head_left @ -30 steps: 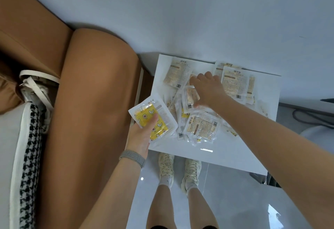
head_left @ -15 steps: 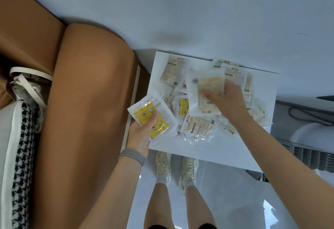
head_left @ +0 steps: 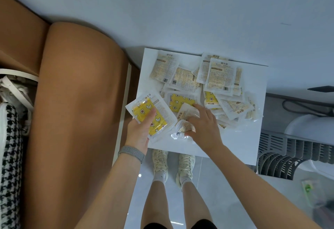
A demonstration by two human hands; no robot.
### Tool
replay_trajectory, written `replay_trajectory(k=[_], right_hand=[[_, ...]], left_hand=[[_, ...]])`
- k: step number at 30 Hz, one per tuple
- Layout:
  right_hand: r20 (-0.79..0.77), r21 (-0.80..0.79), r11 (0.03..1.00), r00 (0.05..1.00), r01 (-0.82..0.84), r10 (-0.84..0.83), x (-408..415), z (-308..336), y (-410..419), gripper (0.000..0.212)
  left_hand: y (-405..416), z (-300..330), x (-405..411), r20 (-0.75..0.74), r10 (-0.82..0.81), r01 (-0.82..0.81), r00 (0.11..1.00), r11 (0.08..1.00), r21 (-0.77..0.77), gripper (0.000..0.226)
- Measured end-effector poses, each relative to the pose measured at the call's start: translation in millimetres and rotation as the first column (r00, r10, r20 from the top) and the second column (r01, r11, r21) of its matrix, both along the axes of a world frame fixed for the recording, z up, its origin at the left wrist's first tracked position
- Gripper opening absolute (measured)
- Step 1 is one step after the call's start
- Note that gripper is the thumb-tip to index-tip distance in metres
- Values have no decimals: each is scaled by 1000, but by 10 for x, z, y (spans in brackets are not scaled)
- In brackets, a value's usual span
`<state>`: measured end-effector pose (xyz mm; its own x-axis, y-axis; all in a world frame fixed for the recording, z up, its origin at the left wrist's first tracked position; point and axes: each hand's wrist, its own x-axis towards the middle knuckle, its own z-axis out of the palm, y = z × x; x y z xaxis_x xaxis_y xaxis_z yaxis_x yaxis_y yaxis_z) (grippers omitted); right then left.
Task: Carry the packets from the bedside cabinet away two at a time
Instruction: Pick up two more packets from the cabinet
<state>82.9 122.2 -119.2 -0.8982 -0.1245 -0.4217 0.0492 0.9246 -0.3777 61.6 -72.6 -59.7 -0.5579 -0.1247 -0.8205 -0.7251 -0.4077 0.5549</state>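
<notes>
Right hand [head_left: 203,125], apparently packet-laden [head_left: 184,129], nearer.

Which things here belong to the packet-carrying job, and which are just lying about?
Job:
- yellow packet, held in left hand
- crumpled packet, gripped by right hand
- packet pile
- cabinet

Lying about:
- headboard
- checked pillow
- grey fan
- cable

packet [head_left: 220,77] on the pile carries chinese characters and a barcode, print too small to read
</notes>
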Motion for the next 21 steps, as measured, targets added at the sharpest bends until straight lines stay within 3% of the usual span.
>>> replay_trajectory(k=[5,8,10,12,14,17,21], right_hand=[[-43,41,999,999,-26,28,68,-42,42,42],[47,-103,994,998,-36,41,-8,61,114,34],[192,-193,979,981,60,-22,-84,170,170,32],[209,-266,946,969,186,-132,-147,287,233,30],[213,-358,868,935,344,-283,-198,450,291,27],[323,-524,648,832,554,-451,-244,771,377,25],[363,-643,485,793,593,-489,-202,1402,378,20]], left_hand=[[68,-2,64,-8,-34,33,999,999,-39,15],[98,-19,120,12,-61,61,998,997,-49,16],[123,-22,160,18,-82,82,997,995,-52,19],[145,-1,192,16,-84,85,996,995,-61,17],[164,57,215,4,-78,78,997,995,-68,15],[179,253,250,-42,-72,69,997,995,-70,14],[143,790,311,-67,-63,57,996,994,-99,20]])
